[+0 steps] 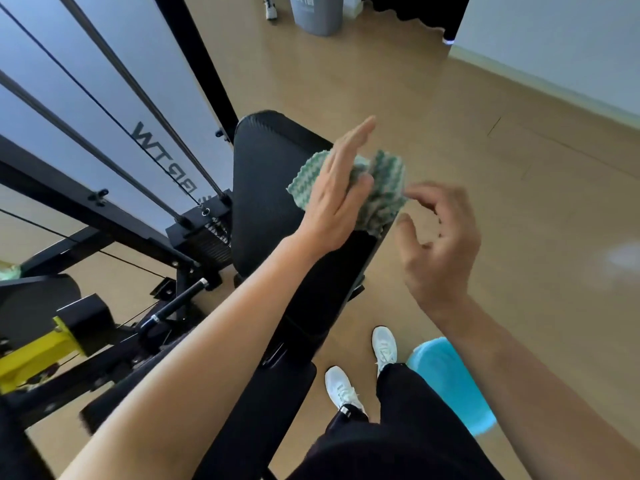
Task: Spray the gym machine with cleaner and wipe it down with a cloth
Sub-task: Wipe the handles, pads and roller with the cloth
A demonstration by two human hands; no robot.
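A green-and-white cloth (384, 188) lies bunched on the upper edge of the black padded backrest (266, 174) of the gym machine. My left hand (337, 192) lies on the cloth with straight fingers, the thumb pressing into its folds. My right hand (440, 237) hovers just right of the cloth with loosely curled fingers; its fingertips are at the cloth's right edge and hold nothing. A blurred light-blue object (450, 382) shows below my right forearm; I cannot tell if it is the cleaner.
The machine's frame, cables and weight stack (207, 233) stand at left, with a yellow part (38, 355) low left. A grey bin (317, 13) stands far back on the wooden floor. My white shoes (346, 389) are beside the seat (263, 403).
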